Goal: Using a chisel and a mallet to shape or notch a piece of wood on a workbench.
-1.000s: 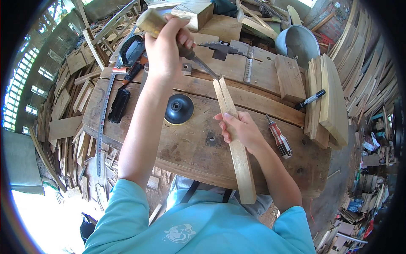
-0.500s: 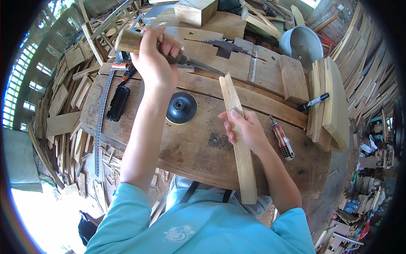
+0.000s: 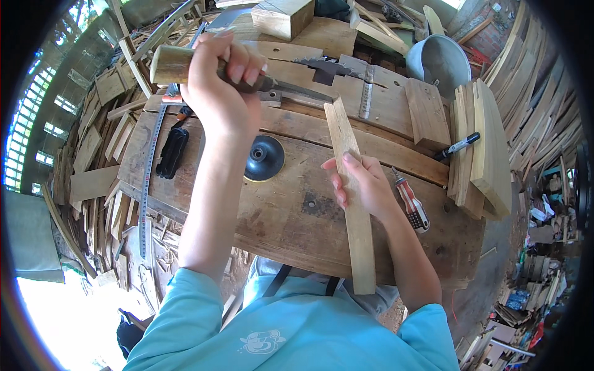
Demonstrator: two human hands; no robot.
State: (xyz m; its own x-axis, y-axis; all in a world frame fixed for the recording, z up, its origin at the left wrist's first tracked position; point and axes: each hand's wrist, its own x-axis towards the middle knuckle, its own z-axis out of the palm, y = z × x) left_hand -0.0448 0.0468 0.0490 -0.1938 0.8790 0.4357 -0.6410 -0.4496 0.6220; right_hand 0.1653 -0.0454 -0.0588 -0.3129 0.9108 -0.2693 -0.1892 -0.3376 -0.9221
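My left hand (image 3: 224,77) is closed around the wooden handle of a chisel (image 3: 297,91), raised above the workbench. The chisel's metal blade points right, and its tip is at the notched upper end of a narrow wooden strip (image 3: 356,216). Whether blade and wood touch, I cannot tell. My right hand (image 3: 365,185) grips the strip around its middle, thumb on top; the strip's lower end reaches past the bench's near edge. Just right of that hand lies a screwdriver (image 3: 413,204) with a red and white handle. A round black disc pad (image 3: 265,157) sits between my forearms.
The wooden workbench (image 3: 278,210) carries a tape measure (image 3: 147,179) and a black case (image 3: 172,153) at left. Stacked boards (image 3: 489,148) with a black marker (image 3: 458,146) stand at right. Behind are a metal bucket (image 3: 438,65), a steel ruler (image 3: 367,93) and a wood block (image 3: 283,17).
My left hand and the chisel have shifted slightly left, with the blade now flatter. The strip's upper end has moved slightly right and up, still in my right hand.
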